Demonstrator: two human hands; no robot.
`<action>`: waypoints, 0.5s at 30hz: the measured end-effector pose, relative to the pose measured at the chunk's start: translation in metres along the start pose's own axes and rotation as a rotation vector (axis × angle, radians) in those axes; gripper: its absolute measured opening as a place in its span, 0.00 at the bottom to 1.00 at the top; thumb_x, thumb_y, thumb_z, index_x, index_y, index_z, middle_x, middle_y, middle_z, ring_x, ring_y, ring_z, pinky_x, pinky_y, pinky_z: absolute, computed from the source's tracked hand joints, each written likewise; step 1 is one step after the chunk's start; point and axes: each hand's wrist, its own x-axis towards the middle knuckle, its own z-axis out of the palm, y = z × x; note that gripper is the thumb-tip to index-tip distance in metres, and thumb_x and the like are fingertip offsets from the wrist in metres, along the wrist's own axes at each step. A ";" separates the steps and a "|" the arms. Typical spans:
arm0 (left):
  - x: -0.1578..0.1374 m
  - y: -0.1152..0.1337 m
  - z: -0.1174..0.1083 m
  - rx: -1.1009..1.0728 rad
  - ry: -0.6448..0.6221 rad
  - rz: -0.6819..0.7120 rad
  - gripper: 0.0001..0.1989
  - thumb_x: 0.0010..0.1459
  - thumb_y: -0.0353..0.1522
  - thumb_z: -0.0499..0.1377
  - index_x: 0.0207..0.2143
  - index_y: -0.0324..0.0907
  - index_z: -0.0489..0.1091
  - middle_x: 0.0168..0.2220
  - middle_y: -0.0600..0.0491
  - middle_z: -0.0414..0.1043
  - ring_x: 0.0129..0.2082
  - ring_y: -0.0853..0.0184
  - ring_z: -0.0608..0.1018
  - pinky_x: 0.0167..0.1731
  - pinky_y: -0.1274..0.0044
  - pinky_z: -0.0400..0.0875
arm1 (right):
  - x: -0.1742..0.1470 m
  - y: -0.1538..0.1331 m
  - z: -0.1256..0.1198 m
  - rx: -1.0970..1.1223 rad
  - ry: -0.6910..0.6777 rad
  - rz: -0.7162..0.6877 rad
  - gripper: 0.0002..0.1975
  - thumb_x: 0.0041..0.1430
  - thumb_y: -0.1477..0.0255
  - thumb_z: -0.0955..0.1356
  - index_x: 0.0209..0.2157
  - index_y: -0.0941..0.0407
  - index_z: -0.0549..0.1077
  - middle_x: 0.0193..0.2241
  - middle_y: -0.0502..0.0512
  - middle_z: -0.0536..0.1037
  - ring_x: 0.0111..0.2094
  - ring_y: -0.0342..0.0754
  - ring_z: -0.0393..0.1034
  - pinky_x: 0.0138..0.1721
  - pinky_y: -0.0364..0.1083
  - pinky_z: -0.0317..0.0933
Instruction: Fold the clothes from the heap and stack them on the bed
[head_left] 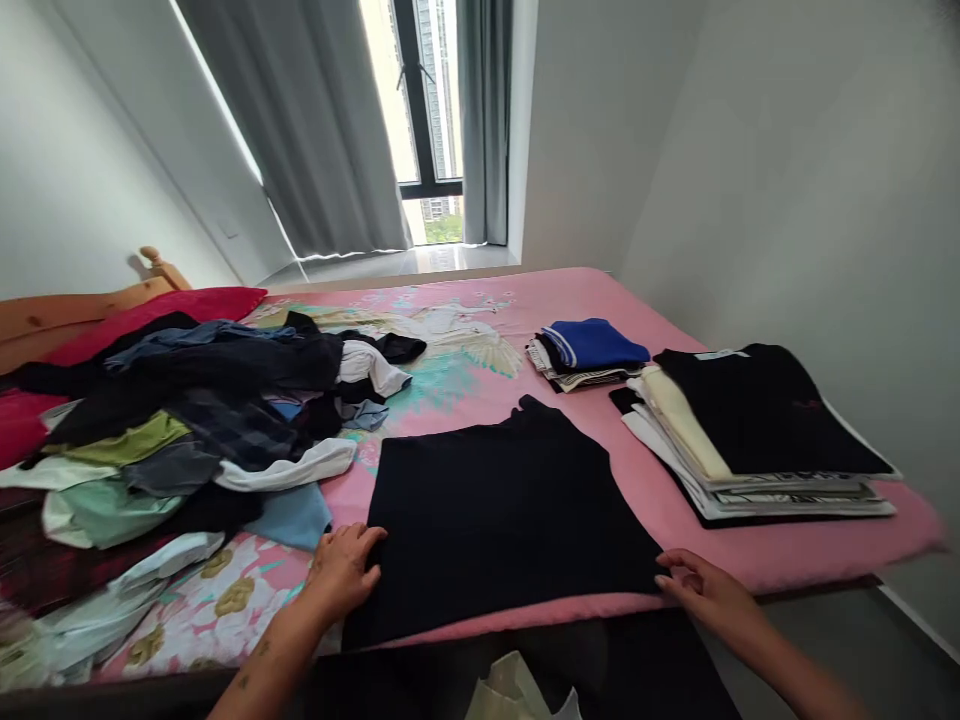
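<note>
A black shirt [502, 510] lies spread out near the front edge of the bed, its neck end pointing away from me. My left hand [343, 572] is at its left edge, fingers curled onto the cloth. On the opposite side, my right hand [694, 588] pinches the right corner between thumb and fingers. The fabric between the two hands lies mostly flat, with a slightly bunched part at the far end.
A messy heap of clothes [247, 390] covers the bed's left side. To the right stands a stack of folded shirts [772, 420], with a smaller folded pile topped by a blue garment [596, 343] behind it. The pink bedsheet [570, 290] reaches toward the curtained window.
</note>
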 end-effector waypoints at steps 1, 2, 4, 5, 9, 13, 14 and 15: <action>0.004 -0.002 -0.003 -0.030 -0.041 -0.028 0.18 0.46 0.33 0.56 0.43 0.45 0.70 0.42 0.50 0.72 0.43 0.58 0.72 0.43 0.67 0.60 | 0.000 -0.002 -0.002 0.008 -0.010 0.007 0.19 0.50 0.55 0.64 0.38 0.54 0.69 0.16 0.44 0.67 0.21 0.44 0.64 0.25 0.42 0.55; 0.008 -0.004 -0.005 -0.079 -0.074 -0.054 0.16 0.46 0.35 0.56 0.39 0.44 0.71 0.38 0.50 0.73 0.40 0.59 0.73 0.41 0.68 0.62 | 0.000 -0.003 -0.003 0.022 -0.024 0.015 0.18 0.50 0.56 0.64 0.37 0.54 0.69 0.15 0.44 0.66 0.21 0.44 0.63 0.24 0.42 0.54; 0.012 -0.009 -0.006 -0.225 -0.112 -0.093 0.13 0.44 0.40 0.58 0.32 0.42 0.70 0.32 0.52 0.73 0.35 0.61 0.74 0.35 0.72 0.63 | 0.001 -0.003 -0.005 0.063 -0.060 0.023 0.16 0.50 0.57 0.65 0.34 0.54 0.69 0.17 0.44 0.67 0.21 0.42 0.62 0.23 0.41 0.53; 0.012 -0.011 -0.006 -0.318 -0.113 -0.110 0.14 0.43 0.42 0.59 0.28 0.41 0.69 0.29 0.53 0.73 0.33 0.61 0.73 0.33 0.74 0.63 | 0.001 -0.002 -0.005 0.090 -0.080 0.020 0.15 0.49 0.57 0.66 0.32 0.55 0.69 0.18 0.45 0.68 0.22 0.42 0.62 0.23 0.41 0.53; -0.001 -0.012 0.003 -0.778 -0.121 -0.201 0.22 0.38 0.51 0.60 0.22 0.41 0.68 0.22 0.55 0.69 0.27 0.64 0.72 0.26 0.76 0.63 | -0.001 0.003 0.002 0.278 -0.159 0.076 0.21 0.47 0.55 0.67 0.37 0.56 0.67 0.18 0.44 0.66 0.17 0.40 0.59 0.18 0.40 0.49; -0.022 -0.013 0.010 -1.040 -0.282 -0.272 0.27 0.33 0.55 0.62 0.22 0.39 0.69 0.19 0.56 0.68 0.24 0.66 0.71 0.25 0.76 0.62 | -0.005 0.003 0.010 0.400 -0.256 0.232 0.41 0.46 0.51 0.67 0.55 0.60 0.52 0.14 0.41 0.64 0.11 0.40 0.56 0.12 0.40 0.44; -0.026 -0.014 0.012 -1.047 -0.300 -0.284 0.27 0.32 0.54 0.63 0.21 0.39 0.68 0.19 0.56 0.68 0.24 0.66 0.70 0.24 0.76 0.62 | -0.006 0.003 0.011 0.411 -0.296 0.253 0.44 0.46 0.51 0.66 0.57 0.61 0.48 0.13 0.41 0.64 0.11 0.41 0.57 0.12 0.39 0.45; -0.030 -0.016 0.013 -1.046 -0.304 -0.293 0.27 0.32 0.54 0.63 0.21 0.39 0.68 0.19 0.56 0.68 0.23 0.67 0.70 0.24 0.77 0.62 | -0.007 0.003 0.011 0.426 -0.335 0.264 0.45 0.47 0.51 0.66 0.58 0.61 0.45 0.12 0.40 0.64 0.11 0.42 0.58 0.11 0.39 0.46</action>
